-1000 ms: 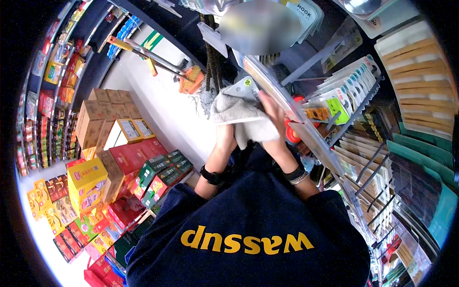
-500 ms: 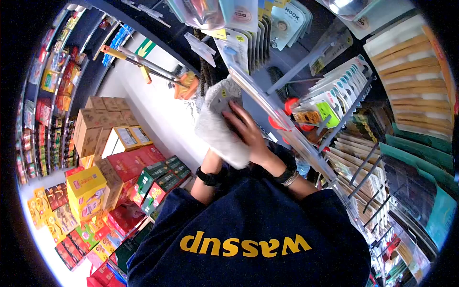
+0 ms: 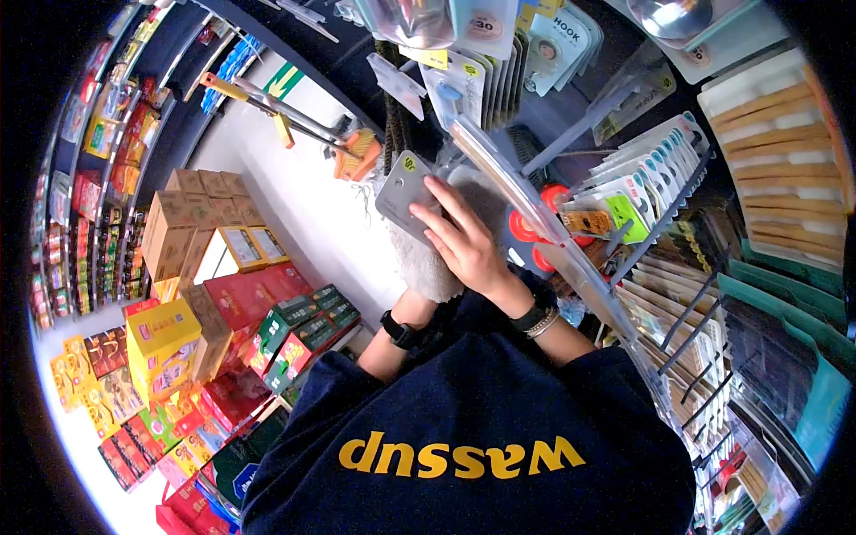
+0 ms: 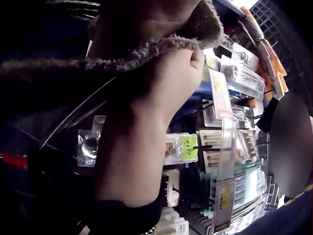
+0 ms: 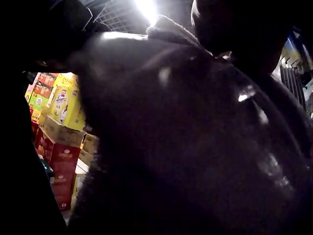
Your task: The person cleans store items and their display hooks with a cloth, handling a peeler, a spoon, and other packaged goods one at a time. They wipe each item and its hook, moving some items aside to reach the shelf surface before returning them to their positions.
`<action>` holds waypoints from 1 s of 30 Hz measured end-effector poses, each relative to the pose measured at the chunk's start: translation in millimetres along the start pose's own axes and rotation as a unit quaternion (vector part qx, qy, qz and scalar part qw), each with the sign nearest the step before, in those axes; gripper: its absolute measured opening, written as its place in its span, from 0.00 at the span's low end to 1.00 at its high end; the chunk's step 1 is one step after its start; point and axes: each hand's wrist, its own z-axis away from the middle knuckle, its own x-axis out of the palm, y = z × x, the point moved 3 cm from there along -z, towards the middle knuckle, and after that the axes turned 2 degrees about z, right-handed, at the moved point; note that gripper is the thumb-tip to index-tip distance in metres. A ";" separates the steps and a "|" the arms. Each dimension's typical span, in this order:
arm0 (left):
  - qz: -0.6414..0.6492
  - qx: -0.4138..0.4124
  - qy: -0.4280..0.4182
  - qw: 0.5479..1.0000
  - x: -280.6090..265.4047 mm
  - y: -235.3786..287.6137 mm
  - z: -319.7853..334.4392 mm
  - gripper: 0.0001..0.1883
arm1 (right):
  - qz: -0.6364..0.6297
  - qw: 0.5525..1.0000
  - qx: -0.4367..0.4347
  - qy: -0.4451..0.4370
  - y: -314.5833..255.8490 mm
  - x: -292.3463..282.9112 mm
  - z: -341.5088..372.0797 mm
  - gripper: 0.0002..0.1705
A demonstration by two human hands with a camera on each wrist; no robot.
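Observation:
A grey fluffy cloth (image 3: 423, 269) is held up in front of the chest, with a grey card (image 3: 403, 203) bearing a yellow-green mark lying over it. My left hand (image 3: 415, 308) grips the cloth from below; most of its fingers are hidden. The left wrist view shows the left hand (image 4: 178, 78) at the cloth's fringed edge (image 4: 161, 45), a finger bent under it. Nearly straight fingers of my right hand (image 3: 468, 254) rest on the card's face. The right wrist view is mostly filled by a dark, shiny surface, and no hand can be made out there.
Packs hang on the rack (image 3: 535, 214) close by on the right, with several hook cards (image 3: 553, 45) above. Stacked cartons (image 3: 178, 227) and a yellow box (image 3: 163, 339) stand at the left. A broom with an orange head (image 3: 358, 153) leans beyond the cloth.
My right hand has moved from the cloth's right side onto the card. The card, partly covered before, now shows more of its face, and the cloth has turned.

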 end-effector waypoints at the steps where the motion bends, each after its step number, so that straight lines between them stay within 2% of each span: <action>1: 0.001 -0.003 -0.002 1.000 -0.2 0.0 1.6 0.25 | -0.012 1.000 -0.024 -0.004 -2.3 1.4 0.9 0.23; 3: -0.001 -0.012 -0.008 1.000 -2.1 -0.6 3.8 0.25 | -0.039 0.997 -0.068 -0.010 -8.6 4.7 1.6 0.23; 4: 0.000 -0.017 -0.012 1.000 -2.7 -0.6 4.9 0.25 | -0.053 0.996 -0.076 -0.002 -15.4 7.7 5.7 0.26; 6: 0.004 -0.026 -0.021 0.999 -3.4 -2.1 7.4 0.25 | -0.036 0.990 -0.130 -0.040 -28.3 10.1 6.0 0.24; 7: 0.005 -0.032 -0.027 0.999 -4.3 -2.7 9.0 0.25 | -0.060 0.987 -0.133 -0.063 -36.5 6.1 5.9 0.19; 8: 0.005 -0.036 -0.032 0.999 -5.2 -2.7 10.6 0.25 | -0.071 0.984 -0.150 -0.057 -46.0 6.5 5.2 0.17; 10: 0.006 -0.046 -0.042 0.998 -7.5 -3.3 13.8 0.25 | -0.077 0.979 -0.172 -0.080 -52.1 10.2 8.1 0.17; 16: 0.005 -0.080 -0.080 0.994 -14.8 -4.6 24.7 0.25 | -0.095 0.985 -0.119 -0.083 -42.9 4.7 11.0 0.21; 18: 0.007 -0.091 -0.094 0.991 -17.2 -4.8 28.5 0.25 | -0.059 0.987 -0.108 -0.102 -36.6 4.7 12.9 0.20; 26: 0.009 -0.137 -0.152 0.979 -29.8 -3.4 43.0 0.25 | 0.031 0.986 -0.125 -0.109 -30.4 4.1 13.3 0.22; 30: 0.015 -0.149 -0.174 0.973 -38.7 -0.4 49.6 0.25 | 0.024 0.984 -0.131 -0.118 -31.3 6.8 14.5 0.22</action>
